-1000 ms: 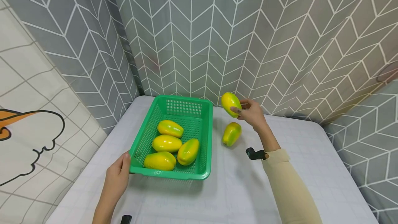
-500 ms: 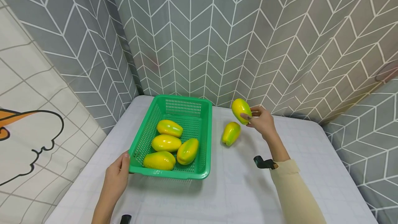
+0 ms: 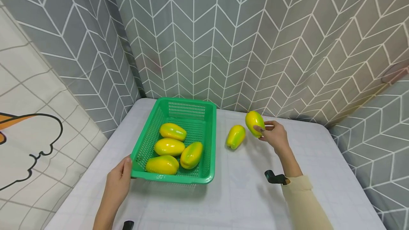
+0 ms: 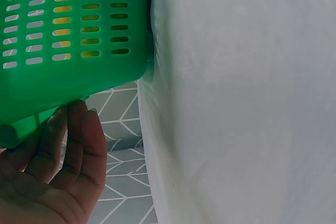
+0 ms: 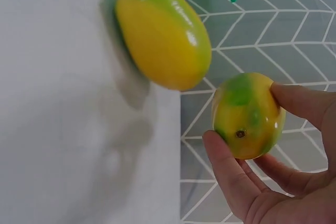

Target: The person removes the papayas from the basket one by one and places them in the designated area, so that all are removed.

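Observation:
My right hand point(image 3: 275, 137) holds a glossy yellow-green papaya point(image 3: 255, 124) between thumb and fingers, raised over the right part of the table. In the right wrist view the stem end of this held papaya point(image 5: 249, 116) faces the camera. Just left of it, a second papaya point(image 3: 235, 136) lies on the table. My left hand point(image 3: 117, 178) grips the near left corner of a green plastic basket point(image 3: 211, 141), thumb on the rim, fingers beneath it in the left wrist view. Several papayas point(image 3: 169, 147) lie inside the basket, toward its near half.
A white cloth covers the table point(image 3: 236, 194). Grey chevron-patterned curtains point(image 3: 198, 38) stand close behind and to the sides. At the left hangs a white checked sheet with a cartoon drawing point(image 3: 28, 144). A black wrist mount point(image 3: 275, 177) sticks out from the right wrist.
My right hand has moved right and toward me with the papaya, away from the basket, and lower. The left hand keeps its grip on the basket. The lying papaya stays put.

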A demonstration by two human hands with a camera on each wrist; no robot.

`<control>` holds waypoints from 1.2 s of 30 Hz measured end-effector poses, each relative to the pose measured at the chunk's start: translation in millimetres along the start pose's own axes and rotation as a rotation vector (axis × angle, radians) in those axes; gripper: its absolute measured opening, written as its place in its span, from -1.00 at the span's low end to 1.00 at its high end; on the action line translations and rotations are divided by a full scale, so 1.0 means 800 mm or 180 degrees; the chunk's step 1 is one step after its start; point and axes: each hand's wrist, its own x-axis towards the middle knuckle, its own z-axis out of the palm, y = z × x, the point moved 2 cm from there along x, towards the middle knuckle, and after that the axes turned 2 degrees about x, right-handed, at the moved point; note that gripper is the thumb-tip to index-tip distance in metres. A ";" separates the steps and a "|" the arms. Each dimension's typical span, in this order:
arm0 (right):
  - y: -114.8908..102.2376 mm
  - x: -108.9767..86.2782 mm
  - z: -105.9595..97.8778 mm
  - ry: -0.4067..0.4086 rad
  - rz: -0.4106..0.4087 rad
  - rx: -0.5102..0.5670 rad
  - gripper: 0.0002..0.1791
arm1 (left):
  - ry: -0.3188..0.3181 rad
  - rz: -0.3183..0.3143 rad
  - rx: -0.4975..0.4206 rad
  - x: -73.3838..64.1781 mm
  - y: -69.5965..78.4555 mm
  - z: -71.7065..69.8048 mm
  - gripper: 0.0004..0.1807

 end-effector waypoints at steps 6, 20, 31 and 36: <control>0.022 -0.004 0.002 0.0038 0.0118 0.0007 -0.13 | -0.0012 -0.0021 -0.0034 0.000 -0.001 0.000 -0.37; 0.053 -0.019 0.015 0.0070 0.0331 -0.0075 -0.17 | 0.0011 -0.0010 -0.0075 -0.001 0.000 0.000 -0.38; 0.063 -0.022 0.022 0.0062 0.0314 -0.0166 -0.16 | 0.0022 0.0020 -0.0089 -0.001 0.001 0.000 -0.39; 0.064 -0.024 0.026 0.0055 0.0334 -0.0213 -0.14 | 0.0001 0.0022 -0.0096 -0.001 0.000 -0.001 -0.39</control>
